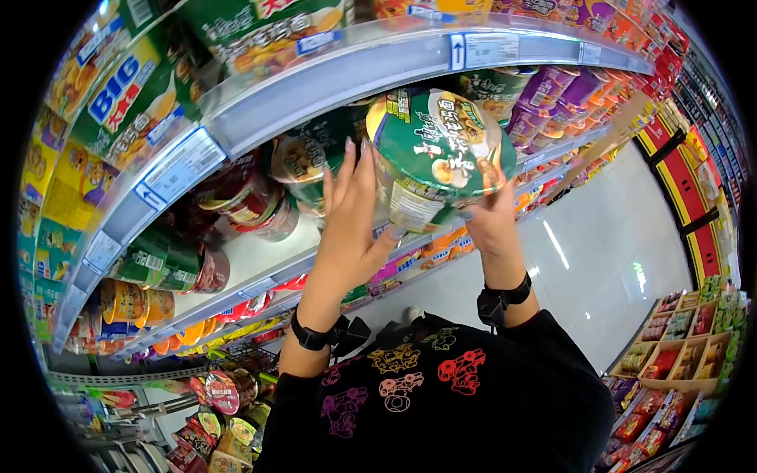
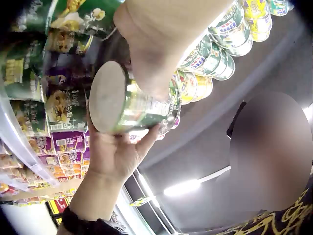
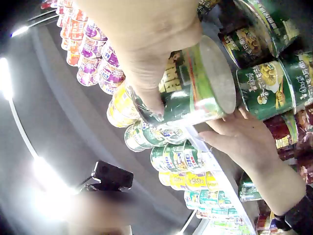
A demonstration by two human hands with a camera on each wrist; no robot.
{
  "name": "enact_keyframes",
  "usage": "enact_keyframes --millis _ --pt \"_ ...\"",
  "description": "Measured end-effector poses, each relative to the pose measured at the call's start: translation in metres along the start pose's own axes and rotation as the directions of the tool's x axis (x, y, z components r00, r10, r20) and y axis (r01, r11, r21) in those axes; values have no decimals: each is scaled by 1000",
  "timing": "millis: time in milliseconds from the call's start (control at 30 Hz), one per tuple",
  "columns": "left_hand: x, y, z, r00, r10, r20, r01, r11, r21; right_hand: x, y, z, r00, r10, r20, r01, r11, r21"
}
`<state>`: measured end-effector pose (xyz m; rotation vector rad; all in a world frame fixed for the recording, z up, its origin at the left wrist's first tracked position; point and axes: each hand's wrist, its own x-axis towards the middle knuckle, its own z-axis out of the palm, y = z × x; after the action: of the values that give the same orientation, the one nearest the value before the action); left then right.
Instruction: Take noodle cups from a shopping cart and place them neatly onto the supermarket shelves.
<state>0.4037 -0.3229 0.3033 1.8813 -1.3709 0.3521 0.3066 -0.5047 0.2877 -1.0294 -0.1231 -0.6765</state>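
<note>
A large green instant noodle tub (image 1: 441,150) is held in front of the shelf, its printed lid tilted toward the head camera. My right hand (image 1: 495,225) grips its right side, fingers and thumb at the rim and wall. My left hand (image 1: 351,209) lies along the opposite side with straight fingers pointing up, the thumb near the barcode label. From the left wrist view, the tub's pale round base (image 2: 106,98) shows, with the right hand (image 2: 111,152) around its wall. In the right wrist view, the left hand (image 3: 244,139) reaches up by the base.
More green tubs (image 1: 311,154) and dark red tubs (image 1: 244,193) stand on the shelf behind. A curved shelf edge (image 1: 323,71) with price labels runs above the hands. Below left, a basket (image 1: 233,359) holds packaged noodles. Tiled floor (image 1: 583,229) and a snack rack (image 1: 682,347) lie to the right.
</note>
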Motion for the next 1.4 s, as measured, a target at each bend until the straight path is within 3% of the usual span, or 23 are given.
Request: enact_keyframes --millis 33,100,300,433,733,833,900,1000,1133,1367,1400 --pt "8 3 1 1000 9 -5 -8 995 101 5 2 -4 1000 -1 31 4 994 -106" --pt "17 4 7 999 -19 -41 23 995 100 23 -1 -7 992 32 123 -5 977 -213" --pt "38 5 4 988 -132 -83 153 925 347 64 9 3 992 -70 103 95 961 -261" --pt "49 -7 6 984 -79 -159 145 875 462 83 17 5 977 -147 155 184 949 -258" --pt "60 -24 2 969 -163 -187 235 839 490 98 31 6 961 -208 184 272 840 -470" --pt "56 -20 0 962 -220 -163 273 833 481 94 38 2 969 -170 180 237 853 -466" --pt "57 -17 -5 959 -252 -134 285 836 469 91 35 7 955 -218 202 290 830 -477" --pt "52 -12 -10 968 -203 -146 248 858 450 83 28 14 959 -194 205 266 861 -432" --pt "46 -17 -14 961 -140 -237 245 825 508 91 34 20 969 -115 219 186 921 -341" --pt "42 -34 -27 921 -263 -288 374 807 458 118 50 41 957 -74 280 170 925 -339" --pt "42 -41 -27 915 -197 -352 359 797 486 121 53 45 957 -53 286 156 923 -351"
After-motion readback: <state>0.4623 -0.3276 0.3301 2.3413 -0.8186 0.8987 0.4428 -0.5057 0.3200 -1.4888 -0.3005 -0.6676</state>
